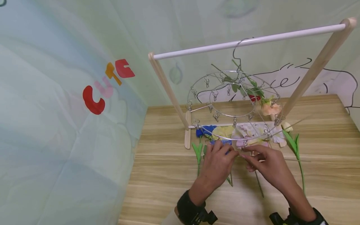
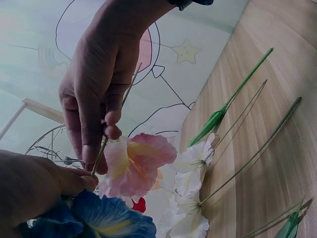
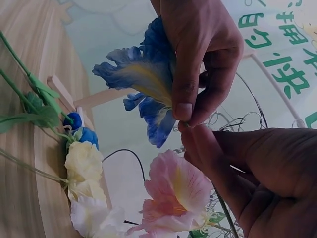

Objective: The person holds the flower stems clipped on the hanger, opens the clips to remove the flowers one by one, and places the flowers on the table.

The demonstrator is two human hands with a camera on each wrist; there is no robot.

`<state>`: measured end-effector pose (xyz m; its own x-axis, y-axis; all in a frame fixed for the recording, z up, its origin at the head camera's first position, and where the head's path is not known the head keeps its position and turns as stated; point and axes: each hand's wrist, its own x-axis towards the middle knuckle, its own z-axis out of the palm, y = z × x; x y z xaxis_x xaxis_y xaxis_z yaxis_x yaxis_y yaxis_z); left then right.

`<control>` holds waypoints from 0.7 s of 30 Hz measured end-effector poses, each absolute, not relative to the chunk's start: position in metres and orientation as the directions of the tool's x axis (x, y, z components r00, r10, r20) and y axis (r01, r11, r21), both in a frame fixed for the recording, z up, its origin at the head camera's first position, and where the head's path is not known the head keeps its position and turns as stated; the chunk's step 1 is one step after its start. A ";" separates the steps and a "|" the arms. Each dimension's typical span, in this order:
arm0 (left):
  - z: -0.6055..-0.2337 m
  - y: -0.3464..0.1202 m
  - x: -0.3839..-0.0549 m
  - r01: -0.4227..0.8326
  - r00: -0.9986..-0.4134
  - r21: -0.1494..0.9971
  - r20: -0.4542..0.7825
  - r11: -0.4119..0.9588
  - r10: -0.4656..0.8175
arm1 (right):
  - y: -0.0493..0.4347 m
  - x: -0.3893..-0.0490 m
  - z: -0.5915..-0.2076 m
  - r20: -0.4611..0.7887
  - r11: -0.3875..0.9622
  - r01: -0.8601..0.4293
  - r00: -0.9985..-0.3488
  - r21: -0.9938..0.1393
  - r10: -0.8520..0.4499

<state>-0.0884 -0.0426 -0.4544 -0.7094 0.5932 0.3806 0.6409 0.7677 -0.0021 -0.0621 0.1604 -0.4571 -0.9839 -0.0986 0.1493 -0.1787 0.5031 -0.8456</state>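
My left hand pinches a blue artificial flower just behind its bloom, where the thin stem starts. Fingertips of my right hand meet the left ones and pinch the same stem, which runs on up past the right palm in the left wrist view. Right above both hands is the front rim of a round wire clip hanger, with a small metal clip close to the right fingers. A pink flower with a yellow centre shows beside the hands.
The hanger hooks over the white rod of a wooden-legged stand. Yellow flowers and white flowers lie along its base. A peach flower is at the right leg, and a white tulip lies on the right of the wooden table.
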 end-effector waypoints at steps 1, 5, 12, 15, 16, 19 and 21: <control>-0.454 -0.043 -0.088 0.642 -0.708 -0.003 0.384 0.767 0.593 | 0.161 -0.061 -0.457 0.149 0.526 -0.180 -0.984 -0.831 -0.102; -0.454 -0.043 -0.088 0.647 -0.705 0.006 0.387 0.763 0.595 | 0.164 -0.058 -0.456 0.171 0.586 -0.205 -0.979 -0.784 -0.113; -0.454 -0.043 -0.087 0.649 -0.713 0.025 0.369 0.761 0.596 | 0.168 -0.055 -0.460 0.260 0.612 -0.297 -0.954 -0.733 -0.151; -0.454 -0.042 -0.086 0.653 -0.709 0.029 0.376 0.757 0.596 | 0.171 -0.054 -0.462 0.274 0.606 -0.313 -0.948 -0.731 -0.160; -0.454 -0.042 -0.086 0.655 -0.706 0.030 0.382 0.755 0.597 | 0.171 -0.053 -0.462 0.278 0.607 -0.318 -0.947 -0.728 -0.162; -0.454 -0.042 -0.085 0.659 -0.705 0.047 0.384 0.751 0.595 | 0.174 -0.052 -0.464 0.285 0.616 -0.323 -0.945 -0.719 -0.162; -0.454 -0.042 -0.085 0.658 -0.710 0.060 0.381 0.751 0.592 | 0.176 -0.051 -0.465 0.287 0.617 -0.325 -0.944 -0.717 -0.163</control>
